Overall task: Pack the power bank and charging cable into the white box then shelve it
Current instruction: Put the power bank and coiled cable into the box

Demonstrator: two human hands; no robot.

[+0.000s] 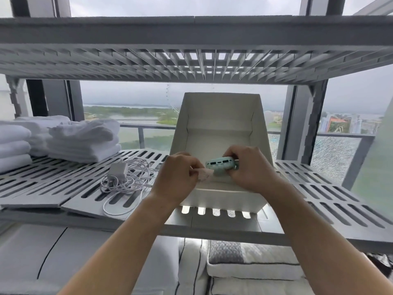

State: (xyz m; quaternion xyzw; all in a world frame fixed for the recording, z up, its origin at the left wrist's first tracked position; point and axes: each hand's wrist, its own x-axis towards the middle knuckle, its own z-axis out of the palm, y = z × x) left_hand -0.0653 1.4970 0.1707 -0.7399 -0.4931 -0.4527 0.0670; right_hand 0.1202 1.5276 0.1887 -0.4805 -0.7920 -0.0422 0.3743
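Observation:
An open white box [221,116] stands on the grey slatted shelf [331,194], its lid raised at the back. Over its near edge my right hand [248,169] grips a mint-green power bank [220,166], port end facing me. My left hand [178,177] pinches a small pale paper tag or wrapper [205,175] right beside the power bank. A white charging cable with its adapter [125,177] lies in a loose tangle on the shelf, left of the box and untouched.
Folded white towels [80,139] are stacked at the shelf's left. Another slatted shelf [191,62] hangs close overhead. Pillows and bedding [251,265] lie below. A window and balcony rail are behind.

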